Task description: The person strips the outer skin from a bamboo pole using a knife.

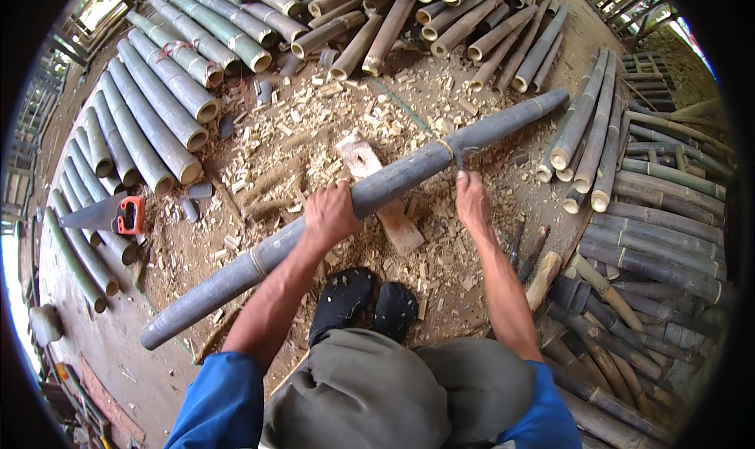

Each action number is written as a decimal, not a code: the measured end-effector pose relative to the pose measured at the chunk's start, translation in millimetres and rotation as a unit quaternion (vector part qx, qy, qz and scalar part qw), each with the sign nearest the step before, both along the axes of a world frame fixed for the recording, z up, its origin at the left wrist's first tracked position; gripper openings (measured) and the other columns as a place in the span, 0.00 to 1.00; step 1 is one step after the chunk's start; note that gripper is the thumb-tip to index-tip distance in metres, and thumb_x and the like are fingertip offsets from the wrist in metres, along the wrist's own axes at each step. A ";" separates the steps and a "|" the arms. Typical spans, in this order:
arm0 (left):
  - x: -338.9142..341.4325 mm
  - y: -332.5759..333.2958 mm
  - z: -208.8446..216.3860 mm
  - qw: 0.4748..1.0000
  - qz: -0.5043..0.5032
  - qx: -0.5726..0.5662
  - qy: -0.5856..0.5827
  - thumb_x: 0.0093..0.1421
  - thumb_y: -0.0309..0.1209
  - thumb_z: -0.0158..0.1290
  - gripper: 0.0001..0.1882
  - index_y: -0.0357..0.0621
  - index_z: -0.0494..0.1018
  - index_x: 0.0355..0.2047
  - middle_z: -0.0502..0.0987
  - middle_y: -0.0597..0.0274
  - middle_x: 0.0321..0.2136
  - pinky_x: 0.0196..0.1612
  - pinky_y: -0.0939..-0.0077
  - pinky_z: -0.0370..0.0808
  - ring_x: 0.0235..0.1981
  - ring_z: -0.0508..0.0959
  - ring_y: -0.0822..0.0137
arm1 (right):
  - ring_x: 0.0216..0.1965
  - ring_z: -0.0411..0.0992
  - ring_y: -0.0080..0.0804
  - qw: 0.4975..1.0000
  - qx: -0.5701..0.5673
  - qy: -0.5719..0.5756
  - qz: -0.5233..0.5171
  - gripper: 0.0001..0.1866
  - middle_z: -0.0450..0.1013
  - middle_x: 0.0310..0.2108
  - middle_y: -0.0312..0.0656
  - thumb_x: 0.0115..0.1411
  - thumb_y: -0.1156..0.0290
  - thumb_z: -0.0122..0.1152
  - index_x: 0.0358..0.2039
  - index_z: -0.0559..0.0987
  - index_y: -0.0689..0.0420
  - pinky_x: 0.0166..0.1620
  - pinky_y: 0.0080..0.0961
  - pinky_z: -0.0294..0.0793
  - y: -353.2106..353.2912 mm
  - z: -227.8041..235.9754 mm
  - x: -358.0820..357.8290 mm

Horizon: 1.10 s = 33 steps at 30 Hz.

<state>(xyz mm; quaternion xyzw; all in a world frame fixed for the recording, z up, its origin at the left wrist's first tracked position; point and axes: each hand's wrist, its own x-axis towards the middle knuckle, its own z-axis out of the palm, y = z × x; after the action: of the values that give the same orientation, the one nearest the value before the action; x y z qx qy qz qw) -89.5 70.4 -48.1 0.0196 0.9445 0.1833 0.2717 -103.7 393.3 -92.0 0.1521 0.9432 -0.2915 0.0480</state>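
A long grey-green bamboo pole (405, 174) lies slantwise before me, its left end nearer and its right end farther off. Beneath its middle is a pale, worn wooden block (399, 227) on the ground. My left hand (332, 213) is wrapped over the pole, just left of the block. Right of the block, my right hand (472, 197) is closed round the lower end of a short dark tool (461, 156). The tool's upper end is against the near side of the pole, by a pale node ring. Its exact kind cannot be made out.
Wood chips (291, 126) litter the ground around the block. Cut bamboo lengths (145, 126) lie in rows at left, with more bamboo (472, 24) at the back and stacked bamboo (661, 237) at right. A red-handled saw (126, 215) rests on the left row. My dark-covered feet (346, 296) are near the block.
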 end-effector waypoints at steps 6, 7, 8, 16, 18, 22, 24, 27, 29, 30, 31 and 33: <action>20.1 -2.3 -44.8 0.981 0.003 -0.051 0.186 0.49 0.31 0.66 0.36 0.34 0.66 0.57 0.79 0.42 0.45 0.58 0.52 0.75 0.53 0.79 0.46 | 0.22 0.74 0.40 0.976 0.080 0.028 0.199 0.23 0.75 0.24 0.48 0.79 0.50 0.45 0.40 0.74 0.59 0.21 0.41 0.71 -19.1 -6.4 14.8; 11.1 0.1 -29.6 0.991 -0.006 0.015 0.134 0.48 0.30 0.66 0.43 0.32 0.62 0.64 0.80 0.42 0.43 0.57 0.52 0.77 0.51 0.80 0.45 | 0.21 0.74 0.40 0.979 0.113 0.077 0.154 0.23 0.76 0.25 0.48 0.78 0.51 0.45 0.40 0.73 0.59 0.21 0.41 0.72 -5.0 -15.5 11.6; -0.6 11.2 -11.0 0.996 -0.016 0.024 0.087 0.50 0.29 0.64 0.39 0.32 0.63 0.62 0.80 0.42 0.45 0.58 0.53 0.76 0.52 0.80 0.46 | 0.21 0.74 0.40 0.974 0.147 0.135 0.106 0.23 0.77 0.26 0.49 0.78 0.51 0.45 0.39 0.73 0.60 0.20 0.40 0.72 12.1 -23.2 2.1; 18.9 23.6 -23.6 0.981 0.000 -0.041 0.190 0.58 0.27 0.56 0.23 0.32 0.69 0.53 0.77 0.43 0.45 0.57 0.53 0.72 0.51 0.78 0.47 | 0.13 0.58 0.20 0.995 0.062 0.010 0.076 0.22 0.64 0.17 0.28 0.79 0.50 0.45 0.41 0.74 0.57 0.12 0.27 0.59 -3.7 4.9 -9.7; 21.9 22.9 -25.5 0.980 0.008 -0.038 0.194 0.58 0.27 0.56 0.22 0.33 0.69 0.52 0.78 0.43 0.45 0.56 0.53 0.71 0.50 0.78 0.46 | 0.13 0.58 0.20 0.970 0.110 0.046 0.210 0.22 0.63 0.17 0.28 0.80 0.50 0.44 0.42 0.74 0.58 0.13 0.27 0.57 -4.4 7.4 -1.8; 19.7 24.0 -25.1 0.977 -0.006 -0.025 0.212 0.57 0.26 0.55 0.24 0.31 0.69 0.54 0.78 0.43 0.43 0.56 0.53 0.72 0.50 0.78 0.46 | 0.13 0.59 0.24 0.985 0.136 -0.006 0.106 0.20 0.64 0.16 0.29 0.79 0.53 0.45 0.42 0.74 0.58 0.14 0.30 0.59 5.4 14.8 -20.3; 17.0 26.7 -21.3 0.979 -0.006 -0.018 0.202 0.57 0.26 0.55 0.26 0.30 0.68 0.55 0.79 0.42 0.44 0.56 0.53 0.72 0.50 0.79 0.45 | 0.15 0.60 0.23 0.996 0.015 -0.047 0.075 0.24 0.64 0.17 0.30 0.80 0.51 0.41 0.45 0.74 0.60 0.15 0.28 0.61 -4.9 14.4 -11.9; 18.6 13.0 -19.1 0.983 0.006 -0.015 0.184 0.55 0.27 0.57 0.30 0.29 0.68 0.58 0.79 0.40 0.46 0.57 0.53 0.73 0.52 0.79 0.45 | 0.15 0.59 0.20 0.981 0.076 -0.002 0.178 0.27 0.62 0.17 0.27 0.81 0.49 0.37 0.46 0.74 0.61 0.16 0.26 0.59 -12.7 25.3 -8.0; 13.6 23.0 -17.4 0.986 0.001 -0.003 0.166 0.52 0.29 0.61 0.34 0.29 0.67 0.60 0.80 0.40 0.47 0.58 0.54 0.74 0.52 0.80 0.45 | 0.14 0.56 0.18 0.995 -0.030 -0.092 -0.033 0.28 0.62 0.18 0.25 0.81 0.48 0.35 0.46 0.74 0.62 0.15 0.23 0.57 23.0 43.1 -36.7; 9.2 30.0 -20.9 0.989 -0.011 -0.001 0.150 0.51 0.31 0.64 0.38 0.31 0.67 0.62 0.80 0.41 0.47 0.58 0.54 0.75 0.52 0.80 0.45 | 0.13 0.55 0.16 0.993 0.085 -0.066 -0.046 0.29 0.63 0.19 0.25 0.81 0.49 0.34 0.47 0.74 0.63 0.13 0.21 0.55 52.8 33.5 -42.1; 7.6 20.7 -24.2 0.991 -0.007 -0.015 0.130 0.49 0.33 0.66 0.41 0.32 0.67 0.63 0.80 0.42 0.47 0.58 0.54 0.76 0.52 0.81 0.45 | 0.13 0.55 0.16 0.993 0.057 -0.098 0.026 0.28 0.64 0.20 0.26 0.81 0.49 0.35 0.47 0.74 0.63 0.13 0.21 0.54 38.3 38.7 -39.9; -12.6 3.1 11.9 0.999 -0.013 0.031 -0.042 0.49 0.35 0.68 0.39 0.29 0.68 0.60 0.80 0.42 0.46 0.59 0.55 0.74 0.53 0.80 0.48 | 0.14 0.56 0.17 0.977 0.037 -0.142 0.157 0.27 0.64 0.20 0.27 0.81 0.50 0.37 0.45 0.73 0.63 0.12 0.21 0.54 -3.6 68.7 -18.7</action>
<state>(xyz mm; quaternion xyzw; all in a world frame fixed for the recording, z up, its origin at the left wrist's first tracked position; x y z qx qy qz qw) -102.1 73.5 -36.2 0.0320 0.9258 0.2097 0.3130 -122.3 389.7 -23.3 0.0439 0.9490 -0.2206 0.2209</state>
